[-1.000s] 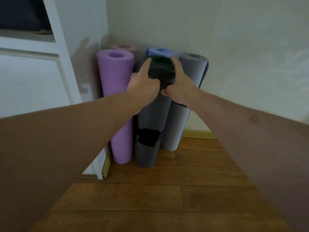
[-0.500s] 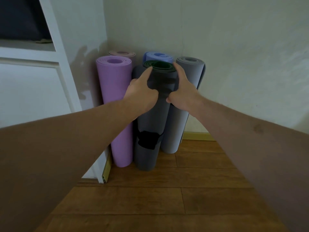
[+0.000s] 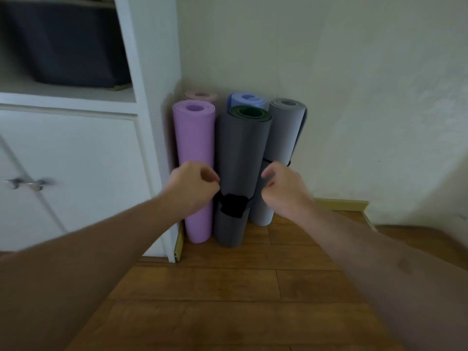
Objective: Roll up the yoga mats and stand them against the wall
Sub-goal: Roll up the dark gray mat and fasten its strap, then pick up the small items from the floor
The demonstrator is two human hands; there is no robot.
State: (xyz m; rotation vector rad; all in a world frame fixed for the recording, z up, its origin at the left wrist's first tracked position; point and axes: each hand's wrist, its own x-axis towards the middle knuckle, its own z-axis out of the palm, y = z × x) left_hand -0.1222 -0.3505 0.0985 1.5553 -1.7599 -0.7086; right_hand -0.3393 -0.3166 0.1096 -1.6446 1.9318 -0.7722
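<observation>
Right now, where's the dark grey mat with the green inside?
Head view, centre: the dark grey mat stands upright in the front row of the corner, between the purple mat and the light grey mat, with the blue mat behind.

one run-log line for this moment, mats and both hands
mats: five rolled, upright in corner | front: dark grey mat with black strap | left hand: loosely curled, empty, beside it | right hand: same

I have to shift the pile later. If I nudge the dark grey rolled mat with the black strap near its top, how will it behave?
The dark grey rolled mat stands tall on a narrow end, so it would probably tip. The black strap should keep it rolled. It looks like foam, likely light.
</observation>
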